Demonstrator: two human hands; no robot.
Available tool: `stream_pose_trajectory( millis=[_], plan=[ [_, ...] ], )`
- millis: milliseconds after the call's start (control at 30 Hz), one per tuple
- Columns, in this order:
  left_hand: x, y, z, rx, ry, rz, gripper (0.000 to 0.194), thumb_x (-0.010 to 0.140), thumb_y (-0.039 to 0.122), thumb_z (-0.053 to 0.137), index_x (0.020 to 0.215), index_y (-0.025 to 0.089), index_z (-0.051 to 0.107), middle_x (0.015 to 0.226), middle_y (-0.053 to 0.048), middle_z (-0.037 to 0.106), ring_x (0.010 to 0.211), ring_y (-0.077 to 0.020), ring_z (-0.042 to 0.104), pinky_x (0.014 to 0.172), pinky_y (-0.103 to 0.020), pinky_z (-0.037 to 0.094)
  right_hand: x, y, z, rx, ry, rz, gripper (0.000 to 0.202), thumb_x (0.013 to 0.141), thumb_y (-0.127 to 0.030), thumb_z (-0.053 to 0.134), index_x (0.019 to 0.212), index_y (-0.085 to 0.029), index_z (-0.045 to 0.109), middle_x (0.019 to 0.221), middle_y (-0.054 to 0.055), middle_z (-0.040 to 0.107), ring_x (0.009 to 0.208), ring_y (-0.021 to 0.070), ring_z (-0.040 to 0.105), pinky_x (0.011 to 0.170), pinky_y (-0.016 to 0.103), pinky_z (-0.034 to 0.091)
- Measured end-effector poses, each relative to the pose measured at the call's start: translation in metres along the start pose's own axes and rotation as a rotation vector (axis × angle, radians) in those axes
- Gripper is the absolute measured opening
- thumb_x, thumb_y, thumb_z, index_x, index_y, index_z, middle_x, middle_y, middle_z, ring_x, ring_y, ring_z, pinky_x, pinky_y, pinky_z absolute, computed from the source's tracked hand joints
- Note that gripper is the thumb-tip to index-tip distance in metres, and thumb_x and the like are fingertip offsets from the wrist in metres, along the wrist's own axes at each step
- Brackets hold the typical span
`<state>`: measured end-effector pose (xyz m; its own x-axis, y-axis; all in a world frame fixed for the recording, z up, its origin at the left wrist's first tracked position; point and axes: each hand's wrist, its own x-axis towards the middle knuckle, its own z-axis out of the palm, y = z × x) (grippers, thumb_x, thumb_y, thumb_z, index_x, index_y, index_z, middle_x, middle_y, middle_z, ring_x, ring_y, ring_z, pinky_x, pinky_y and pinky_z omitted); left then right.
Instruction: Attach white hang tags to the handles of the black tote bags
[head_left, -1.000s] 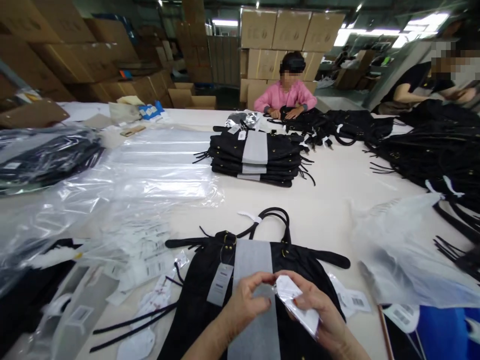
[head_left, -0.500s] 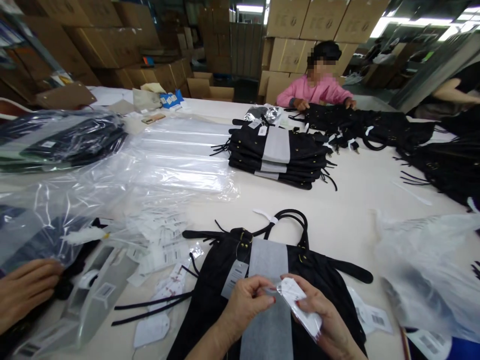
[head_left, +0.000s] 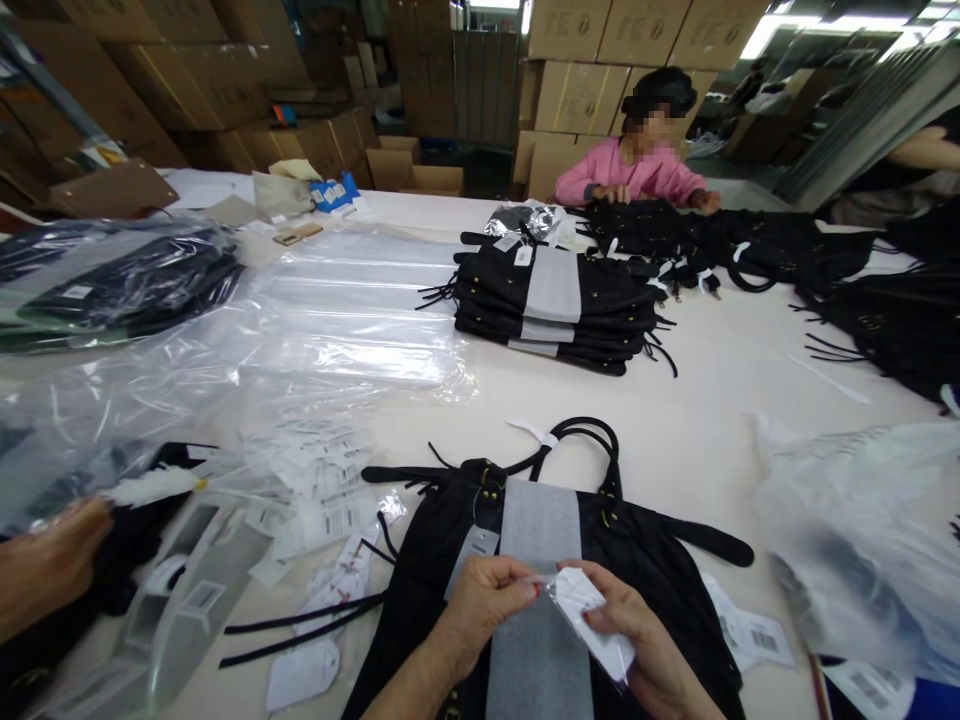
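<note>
Hands met low over the table: the left hand (head_left: 484, 600) pinched the top edge of a small clear packet (head_left: 592, 620) with a white tag inside, while the right hand (head_left: 637, 635) gripped that packet from beneath, fingers closed round it. Both hung just above a black handbag (head_left: 435, 570) lying flat on the white table (head_left: 697, 400), a grey paper strip (head_left: 540, 560) running down its middle. Loose hang tags (head_left: 322, 490) lay scattered just left of the bag. Farther back sat a stack of folded black bags (head_left: 555, 310). Across the table a person in a pink top (head_left: 634, 172) handled more black bags, and another person's hand (head_left: 49, 565) rested at the left edge.
</note>
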<state>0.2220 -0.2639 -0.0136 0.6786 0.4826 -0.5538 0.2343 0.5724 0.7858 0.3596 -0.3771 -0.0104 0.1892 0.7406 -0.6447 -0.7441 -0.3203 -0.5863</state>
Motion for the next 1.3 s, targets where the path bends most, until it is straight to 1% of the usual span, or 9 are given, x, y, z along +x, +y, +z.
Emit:
stream_pose_trajectory(
  millis=[200, 467, 567, 633, 700, 833, 967, 1100, 1300],
  plan=[
    [0.001, 0.001, -0.003, -0.147, -0.058, -0.092, 0.024, 0.057, 0.034, 0.067, 0.061, 0.013, 0.056, 0.044, 0.008, 0.037, 0.041, -0.0041, 0.025, 0.042, -0.021, 0.013, 0.004, 0.001, -0.005, -0.048, -0.006, 0.026, 0.045, 0.046, -0.014, 0.062, 0.09, -0.017, 0.066, 0.069, 0.0, 0.066, 0.051, 0.008, 0.05, 0.048, 0.017, 0.032],
    [0.003, 0.015, -0.03, 0.067, -0.077, -0.074, 0.024, 0.062, 0.036, 0.06, 0.063, 0.013, 0.051, 0.053, 0.004, 0.046, 0.044, -0.0051, 0.032, 0.046, -0.021, 0.02, 0.001, 0.002, -0.023, -0.389, -0.088, 0.126, 0.046, 0.049, -0.017, 0.061, 0.094, -0.022, 0.066, 0.067, -0.004, 0.064, 0.053, 0.0093, 0.048, 0.05, 0.02, 0.031],
    [0.001, 0.018, -0.029, 0.31, -0.086, -0.025, 0.017, 0.065, 0.031, 0.054, 0.064, 0.015, 0.052, 0.054, 0.005, 0.044, 0.048, -0.0074, 0.035, 0.049, -0.022, 0.025, -0.003, 0.001, -0.02, -0.87, -0.081, -0.008, 0.043, 0.055, -0.022, 0.059, 0.097, -0.023, 0.065, 0.079, 0.001, 0.065, 0.067, 0.018, 0.055, 0.061, 0.028, 0.042],
    [-0.002, 0.02, -0.024, 0.542, -0.089, 0.063, 0.012, 0.068, 0.025, 0.051, 0.062, 0.015, 0.053, 0.058, 0.004, 0.045, 0.056, -0.0096, 0.04, 0.055, -0.023, 0.029, -0.005, 0.001, -0.014, -1.227, 0.018, -0.205, 0.043, 0.058, -0.023, 0.06, 0.1, -0.023, 0.065, 0.096, 0.007, 0.064, 0.088, 0.0263, 0.056, 0.077, 0.038, 0.043],
    [-0.005, 0.023, -0.018, 0.716, -0.116, 0.15, 0.009, 0.069, 0.02, 0.049, 0.062, 0.016, 0.053, 0.064, 0.003, 0.049, 0.064, -0.0114, 0.045, 0.062, -0.023, 0.032, -0.003, 0.005, -0.005, -1.362, 0.067, -0.41, 0.043, 0.065, -0.026, 0.058, 0.108, -0.023, 0.061, 0.11, 0.011, 0.059, 0.103, 0.0293, 0.051, 0.089, 0.044, 0.039],
    [-0.007, 0.029, -0.013, 0.791, -0.151, 0.204, 0.01, 0.071, 0.015, 0.046, 0.064, 0.017, 0.053, 0.07, 0.002, 0.053, 0.069, -0.0122, 0.049, 0.064, -0.023, 0.034, 0.013, 0.018, 0.018, -1.088, -0.064, -0.534, 0.043, 0.08, -0.032, 0.047, 0.122, -0.023, 0.048, 0.123, 0.01, 0.052, 0.115, 0.0238, 0.046, 0.098, 0.04, 0.037],
    [0.002, 0.035, -0.021, 0.747, -0.035, 0.186, 0.014, 0.073, 0.017, 0.044, 0.065, 0.017, 0.056, 0.061, 0.003, 0.052, 0.062, -0.0111, 0.048, 0.058, -0.021, 0.033, 0.033, 0.024, 0.038, -0.876, -0.122, -0.423, 0.039, 0.083, -0.04, 0.046, 0.117, -0.022, 0.053, 0.097, 0.008, 0.064, 0.098, 0.0223, 0.057, 0.085, 0.034, 0.046],
    [0.019, 0.043, -0.033, 0.822, 0.077, 0.207, 0.017, 0.075, 0.02, 0.044, 0.066, 0.016, 0.058, 0.057, 0.004, 0.052, 0.056, -0.0105, 0.048, 0.054, -0.02, 0.035, 0.049, 0.017, 0.049, -0.963, 0.074, -0.528, 0.032, 0.082, -0.046, 0.045, 0.09, -0.024, 0.067, 0.071, 0.004, 0.061, 0.07, 0.0185, 0.057, 0.065, 0.028, 0.045],
    [0.058, 0.059, -0.053, 1.139, 0.367, 0.312, 0.028, 0.081, 0.014, 0.036, 0.079, 0.014, 0.063, 0.086, -0.009, 0.058, 0.087, -0.0193, 0.05, 0.082, -0.031, 0.037, 0.075, 0.0, 0.059, -1.101, 0.232, -0.526, 0.043, 0.084, -0.051, 0.035, 0.073, -0.021, 0.064, 0.069, 0.004, 0.064, 0.069, 0.019, 0.059, 0.062, 0.026, 0.043]
  ],
)
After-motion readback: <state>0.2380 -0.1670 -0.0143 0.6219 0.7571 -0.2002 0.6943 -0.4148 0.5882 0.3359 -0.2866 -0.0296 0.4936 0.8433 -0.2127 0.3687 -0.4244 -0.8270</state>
